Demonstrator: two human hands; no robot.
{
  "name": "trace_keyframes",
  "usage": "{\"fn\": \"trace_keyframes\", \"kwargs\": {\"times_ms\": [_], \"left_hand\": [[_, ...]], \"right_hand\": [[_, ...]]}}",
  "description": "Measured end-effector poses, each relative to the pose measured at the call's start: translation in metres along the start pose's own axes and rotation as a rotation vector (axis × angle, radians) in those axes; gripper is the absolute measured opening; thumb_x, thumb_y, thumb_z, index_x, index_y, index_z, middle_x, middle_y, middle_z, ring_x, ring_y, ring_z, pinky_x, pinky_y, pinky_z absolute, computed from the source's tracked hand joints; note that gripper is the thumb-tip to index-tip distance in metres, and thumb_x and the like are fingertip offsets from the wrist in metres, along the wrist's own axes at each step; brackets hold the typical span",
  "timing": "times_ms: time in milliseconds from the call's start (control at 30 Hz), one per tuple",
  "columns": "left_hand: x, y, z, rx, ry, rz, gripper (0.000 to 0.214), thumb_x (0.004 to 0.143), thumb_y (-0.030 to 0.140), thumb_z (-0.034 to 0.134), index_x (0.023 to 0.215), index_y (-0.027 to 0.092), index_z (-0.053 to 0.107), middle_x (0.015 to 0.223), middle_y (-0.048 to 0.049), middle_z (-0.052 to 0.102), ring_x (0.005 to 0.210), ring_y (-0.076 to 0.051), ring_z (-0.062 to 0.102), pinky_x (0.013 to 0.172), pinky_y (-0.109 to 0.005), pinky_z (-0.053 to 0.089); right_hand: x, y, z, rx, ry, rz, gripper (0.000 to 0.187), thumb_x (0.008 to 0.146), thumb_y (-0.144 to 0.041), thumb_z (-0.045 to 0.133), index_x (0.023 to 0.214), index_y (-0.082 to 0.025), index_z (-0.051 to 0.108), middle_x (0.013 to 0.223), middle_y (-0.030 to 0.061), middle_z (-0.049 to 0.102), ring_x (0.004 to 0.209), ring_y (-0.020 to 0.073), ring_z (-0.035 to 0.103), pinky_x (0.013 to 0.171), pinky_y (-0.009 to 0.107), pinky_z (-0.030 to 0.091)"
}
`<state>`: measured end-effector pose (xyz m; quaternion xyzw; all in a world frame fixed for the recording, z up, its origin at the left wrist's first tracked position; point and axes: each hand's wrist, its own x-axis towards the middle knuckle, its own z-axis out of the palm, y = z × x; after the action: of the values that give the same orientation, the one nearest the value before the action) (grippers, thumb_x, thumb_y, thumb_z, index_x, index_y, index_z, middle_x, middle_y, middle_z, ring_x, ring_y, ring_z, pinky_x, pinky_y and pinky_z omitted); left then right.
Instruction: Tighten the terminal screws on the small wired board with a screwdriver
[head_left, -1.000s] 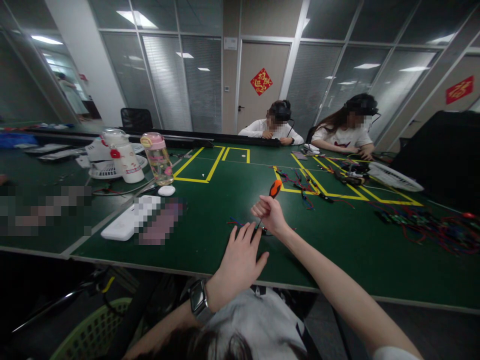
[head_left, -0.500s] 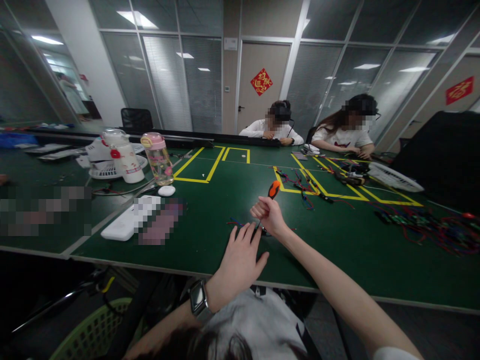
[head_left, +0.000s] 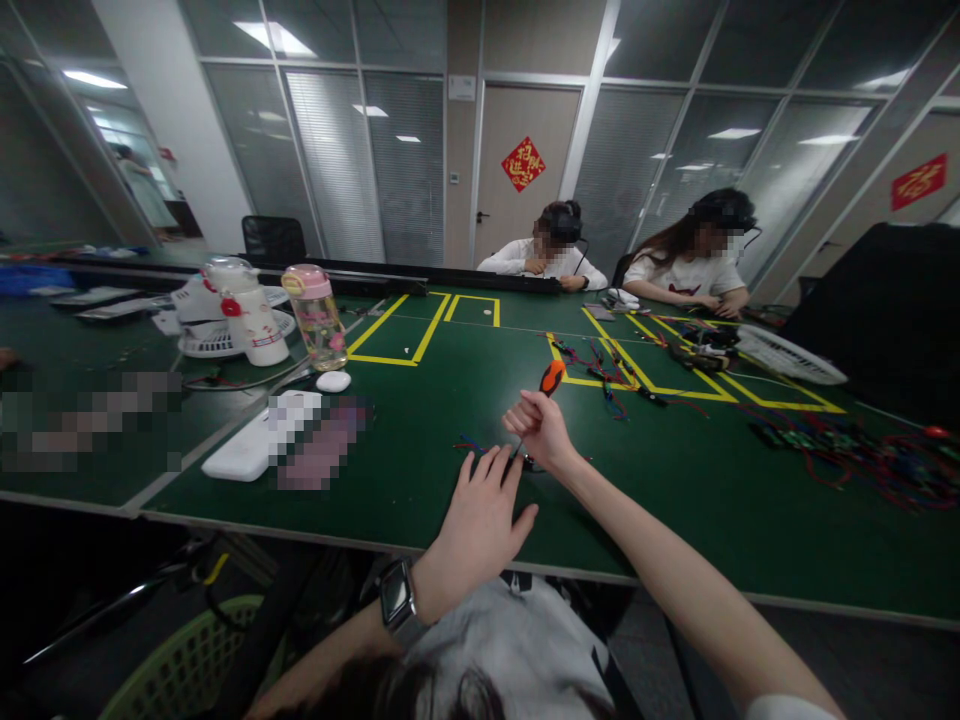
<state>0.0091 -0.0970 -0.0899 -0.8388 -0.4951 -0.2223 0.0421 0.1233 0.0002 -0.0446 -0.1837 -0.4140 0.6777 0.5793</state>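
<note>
My right hand (head_left: 538, 428) is closed around a screwdriver (head_left: 553, 376) with an orange and black handle, which sticks up above the fist. Its thin shaft points down toward a small dark wired part (head_left: 529, 462) on the green table (head_left: 405, 425). My left hand (head_left: 480, 505) lies flat with its fingers stretched out, the fingertips at that part and close to the screwdriver's shaft. Thin red and blue wires (head_left: 469, 443) show beyond the left fingertips. My hands hide most of the part, so its kind cannot be made out.
Wired circuit boards (head_left: 840, 440) lie heaped at the right, with more wired pieces (head_left: 611, 365) by the yellow tape. A white power bank (head_left: 262, 440), an earphone case (head_left: 333, 382) and two bottles (head_left: 319, 318) are at the left. Two people sit across the table.
The screwdriver's handle has shifted slightly to the right with a small movement of my right hand. My left hand stays in place.
</note>
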Motion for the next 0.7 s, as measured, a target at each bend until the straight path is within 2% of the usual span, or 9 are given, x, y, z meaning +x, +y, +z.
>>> {"fn": "trace_keyframes", "kwargs": {"times_ms": [700], "left_hand": [[0.0001, -0.0012, 0.0002, -0.042, -0.022, 0.007, 0.05, 0.095, 0.044, 0.043, 0.137, 0.017, 0.046, 0.145, -0.0095, 0.047, 0.134, -0.03, 0.038, 0.112, -0.054, 0.029]], "right_hand": [[-0.0008, 0.0038, 0.0015, -0.001, -0.017, 0.004, 0.053, 0.075, -0.025, 0.061, 0.044, -0.021, 0.018, 0.038, -0.0099, 0.013, 0.036, 0.0057, 0.014, 0.044, 0.027, 0.014]]}}
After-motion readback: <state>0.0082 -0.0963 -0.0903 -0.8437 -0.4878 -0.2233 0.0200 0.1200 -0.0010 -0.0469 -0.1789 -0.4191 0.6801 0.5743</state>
